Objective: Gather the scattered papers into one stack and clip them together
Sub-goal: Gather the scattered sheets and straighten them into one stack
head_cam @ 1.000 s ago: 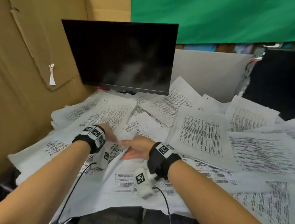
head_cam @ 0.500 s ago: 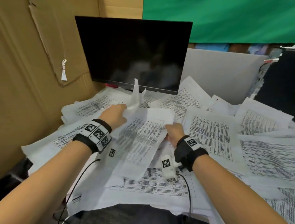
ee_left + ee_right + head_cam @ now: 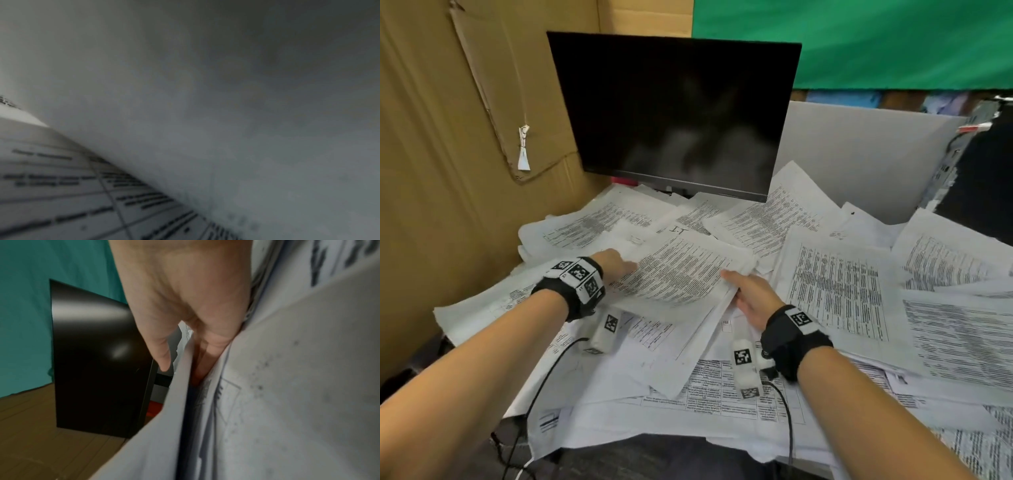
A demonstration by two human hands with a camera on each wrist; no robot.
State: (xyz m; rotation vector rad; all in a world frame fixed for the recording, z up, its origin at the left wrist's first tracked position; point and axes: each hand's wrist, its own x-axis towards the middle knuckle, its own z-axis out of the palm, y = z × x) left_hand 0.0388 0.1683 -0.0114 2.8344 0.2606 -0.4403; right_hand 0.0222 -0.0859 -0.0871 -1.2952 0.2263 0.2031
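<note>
Printed white papers (image 3: 835,287) lie scattered in overlapping layers over the whole desk. A small bundle of sheets (image 3: 681,274) is held just above the pile, in front of the monitor. My left hand (image 3: 616,262) grips its left edge, with the fingers hidden under the paper. My right hand (image 3: 751,296) pinches the right edge, thumb on top. The right wrist view shows the right hand (image 3: 185,305) with its fingers (image 3: 203,356) slipped between sheets (image 3: 287,386). The left wrist view is filled by a blurred sheet (image 3: 226,113) above a printed page (image 3: 61,186). No clip is in view.
A dark monitor (image 3: 674,113) stands at the back of the desk, also seen as the monitor (image 3: 98,361) in the right wrist view. A cardboard wall (image 3: 448,171) closes the left side. A grey panel (image 3: 859,154) stands behind right. Papers overhang the near desk edge.
My hands rose from the pile and spread apart with sheets between them. The corner that stood upright at my left hand has dropped flat, and the bundle now sits more level.
</note>
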